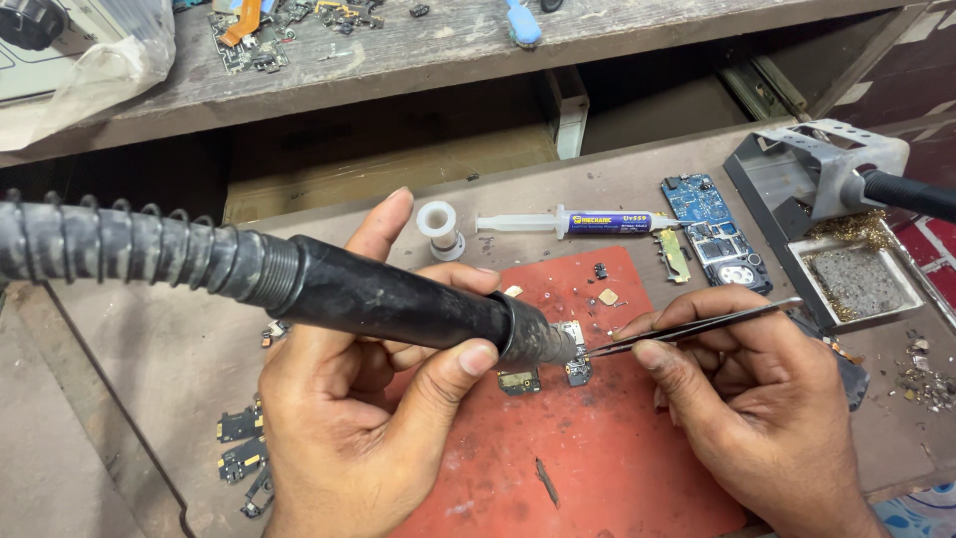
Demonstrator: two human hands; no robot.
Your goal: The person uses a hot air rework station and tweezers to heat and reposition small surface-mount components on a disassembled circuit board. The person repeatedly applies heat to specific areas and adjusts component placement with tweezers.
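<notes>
Left hand [368,399] has its fingers wrapped round the black hot-air handpiece [398,304], nozzle just over a small circuit board [578,371] on the red mat [597,468]. Right hand [757,389] pinches tweezers [697,324], tips at that board. Board looks light, stiff, fragile, so grip its edge only. Handpiece looks bulky, with a springy hose. Tabletop [149,369] is worn and cluttered: syringe [578,222], blue phone board [712,229], iron stand [827,199]; little room.

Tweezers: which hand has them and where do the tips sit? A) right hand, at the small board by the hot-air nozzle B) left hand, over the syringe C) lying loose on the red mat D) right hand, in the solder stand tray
A: the right hand pinches the tweezers, tips meeting the small board on the red mat, just off the nozzle of the hot-air handle that the left hand grips.
</notes>
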